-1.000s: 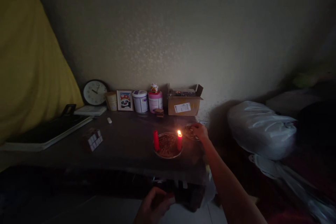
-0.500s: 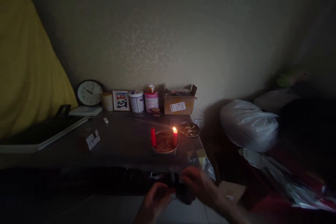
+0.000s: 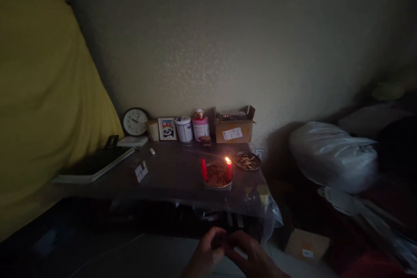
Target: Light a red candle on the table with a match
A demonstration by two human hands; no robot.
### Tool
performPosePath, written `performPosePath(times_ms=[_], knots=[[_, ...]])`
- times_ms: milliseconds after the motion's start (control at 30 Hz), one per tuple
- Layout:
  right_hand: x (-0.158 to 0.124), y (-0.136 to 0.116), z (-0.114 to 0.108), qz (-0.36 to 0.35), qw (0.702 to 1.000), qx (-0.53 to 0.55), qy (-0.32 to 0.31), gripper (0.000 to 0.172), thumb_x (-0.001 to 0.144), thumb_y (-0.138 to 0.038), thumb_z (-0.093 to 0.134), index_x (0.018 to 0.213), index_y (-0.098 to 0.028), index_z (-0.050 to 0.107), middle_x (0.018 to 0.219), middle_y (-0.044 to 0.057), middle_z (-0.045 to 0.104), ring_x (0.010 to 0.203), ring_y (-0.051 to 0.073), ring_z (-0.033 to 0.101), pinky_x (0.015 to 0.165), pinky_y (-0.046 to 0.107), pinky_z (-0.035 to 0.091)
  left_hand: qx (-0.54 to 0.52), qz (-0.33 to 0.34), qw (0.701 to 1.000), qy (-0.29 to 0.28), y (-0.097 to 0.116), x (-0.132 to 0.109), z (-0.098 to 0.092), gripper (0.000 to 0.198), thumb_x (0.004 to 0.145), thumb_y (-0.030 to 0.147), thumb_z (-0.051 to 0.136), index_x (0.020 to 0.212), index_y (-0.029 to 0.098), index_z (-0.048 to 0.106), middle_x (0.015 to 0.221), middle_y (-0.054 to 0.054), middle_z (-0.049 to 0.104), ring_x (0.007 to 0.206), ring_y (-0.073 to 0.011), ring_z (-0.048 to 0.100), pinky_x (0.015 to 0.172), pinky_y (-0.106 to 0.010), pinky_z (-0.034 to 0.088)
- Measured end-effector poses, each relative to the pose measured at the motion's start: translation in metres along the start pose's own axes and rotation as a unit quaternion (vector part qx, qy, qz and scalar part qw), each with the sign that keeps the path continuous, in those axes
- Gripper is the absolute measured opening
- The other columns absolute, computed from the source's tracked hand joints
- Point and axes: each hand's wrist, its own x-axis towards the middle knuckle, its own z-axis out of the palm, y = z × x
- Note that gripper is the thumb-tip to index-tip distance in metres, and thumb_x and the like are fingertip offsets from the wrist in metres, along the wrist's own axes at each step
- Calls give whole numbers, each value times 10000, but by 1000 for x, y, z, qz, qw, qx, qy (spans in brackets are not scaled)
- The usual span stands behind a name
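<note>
Below the table's front edge, my left hand (image 3: pixel 209 247) and my right hand (image 3: pixel 247 252) meet at the fingertips. The fingers of both are curled in a pinch. Whatever sits between them is too dark and small to make out. Beyond them on the table stands a round dish (image 3: pixel 217 186) filled with brownish grains. An unlit red candle (image 3: pixel 204 169) rises at the dish's left side, and a lit red candle (image 3: pixel 229 171) at its right. A round tray (image 3: pixel 248 167) of scattered matchsticks lies just behind to the right.
Along the wall stand a clock (image 3: pixel 135 122), a framed panda picture (image 3: pixel 168 129), a white tin (image 3: pixel 184 130), a pink tin (image 3: pixel 201 129) and an open cardboard box (image 3: pixel 233 132). A cube puzzle (image 3: pixel 141 172) sits left. A white bag (image 3: pixel 332 156) lies right.
My right hand has come down and left to meet my left hand at the fingertips. The camera view has turned left, so the table appears farther right.
</note>
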Motion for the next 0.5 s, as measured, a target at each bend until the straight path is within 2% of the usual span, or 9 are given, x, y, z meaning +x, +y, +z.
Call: performPosePath(times_ms=[167,333,500], knots=[[1,2,1,-27,999,-11,-15,258,851,-402,494,911,-194,635,892,37,676,835,173,632,761,251,471,33,-1,999,5,7,-5,-1,283,682,182,543,960,175,596,962,-36,667,966,-220,572,841,-316,412],[2,9,4,-26,999,-18,-17,269,851,-422,485,903,-203,633,893,38,675,834,177,635,760,260,479,38,-5,999,-3,8,-6,-1,310,660,151,520,955,187,609,966,-25,674,964,-216,575,827,-310,410],[2,7,3,-27,999,-18,-23,304,852,-450,473,910,-201,637,897,47,679,830,180,638,756,265,485,69,-12,997,15,8,-7,-2,332,644,156,506,952,205,621,980,-11,661,985,-219,543,847,-318,379]])
